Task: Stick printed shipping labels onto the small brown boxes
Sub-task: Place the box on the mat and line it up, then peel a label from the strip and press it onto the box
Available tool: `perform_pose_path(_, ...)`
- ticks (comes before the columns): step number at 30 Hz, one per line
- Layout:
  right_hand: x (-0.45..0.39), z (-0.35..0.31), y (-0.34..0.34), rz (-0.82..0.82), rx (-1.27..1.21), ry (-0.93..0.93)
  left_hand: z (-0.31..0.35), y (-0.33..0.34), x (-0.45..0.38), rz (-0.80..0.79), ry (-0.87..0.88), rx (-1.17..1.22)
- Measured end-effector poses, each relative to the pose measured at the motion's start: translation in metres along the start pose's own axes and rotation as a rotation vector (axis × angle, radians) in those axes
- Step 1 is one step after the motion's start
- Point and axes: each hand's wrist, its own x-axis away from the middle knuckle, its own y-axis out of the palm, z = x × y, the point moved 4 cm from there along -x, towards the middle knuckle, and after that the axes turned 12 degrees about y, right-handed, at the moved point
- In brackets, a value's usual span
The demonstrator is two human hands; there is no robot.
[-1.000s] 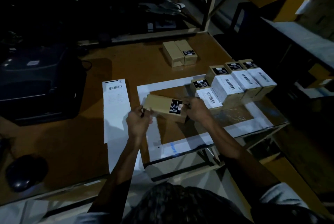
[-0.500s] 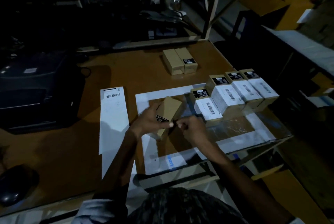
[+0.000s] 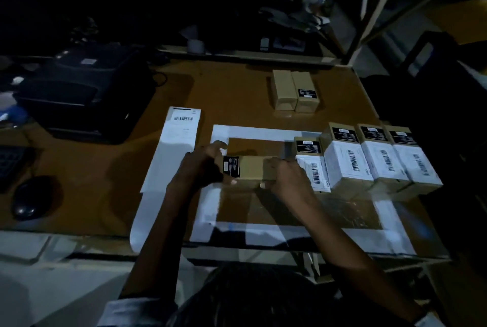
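Observation:
Both hands hold one small brown box (image 3: 250,169) lying crosswise above the white taped frame (image 3: 253,131) on the table. My left hand (image 3: 203,165) grips its left end, where a black sticker shows. My right hand (image 3: 286,177) grips its right end. A long strip of white shipping labels (image 3: 175,147) lies to the left, with a barcode at its far end. To the right stands a row of several brown boxes with white labels (image 3: 345,163) stuck on them. Two brown boxes without white labels (image 3: 293,93) sit farther back.
A dark label printer (image 3: 84,94) sits at the back left, with a keyboard (image 3: 10,163) and a black mouse (image 3: 33,198) at the left edge. The wooden table (image 3: 232,89) ends at a metal post (image 3: 369,10) on the right.
The box has turned in my hands: its black sticker faced right a second ago, then the box stood tilted, and now it lies flat with the sticker on the left.

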Motion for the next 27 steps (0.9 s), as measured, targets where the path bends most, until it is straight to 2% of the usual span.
perform_pose_path(5,0.008,-0.005,-0.007,0.027,0.138,0.05,-0.001,0.001,0.013,0.109,0.002,0.162)
perform_pose_path(8,0.002,-0.027,-0.022,-0.007,0.174,0.048,-0.005,-0.008,0.02,0.238,-0.112,0.186)
perform_pose_path(10,-0.007,-0.053,-0.022,-0.084,-0.102,-0.021,-0.02,-0.016,0.025,0.309,-0.156,0.1)
perform_pose_path(12,-0.016,-0.087,-0.011,-0.281,-0.475,-0.012,-0.037,-0.027,0.031,0.341,-0.175,0.02)
perform_pose_path(14,-0.029,-0.121,0.011,-0.424,-0.732,0.106,-0.053,-0.034,0.036,0.337,-0.188,-0.004)
perform_pose_path(16,-0.042,-0.153,0.037,-0.499,-0.862,0.238,-0.067,-0.038,0.04,0.29,-0.208,0.0)
perform_pose_path(22,-0.065,-0.202,0.086,-0.474,-0.666,0.382,-0.098,-0.049,0.048,0.226,-0.224,0.056)
perform_pose_path(27,-0.071,-0.213,0.097,-0.421,-0.539,0.378,-0.106,-0.045,0.047,0.212,-0.245,0.103)
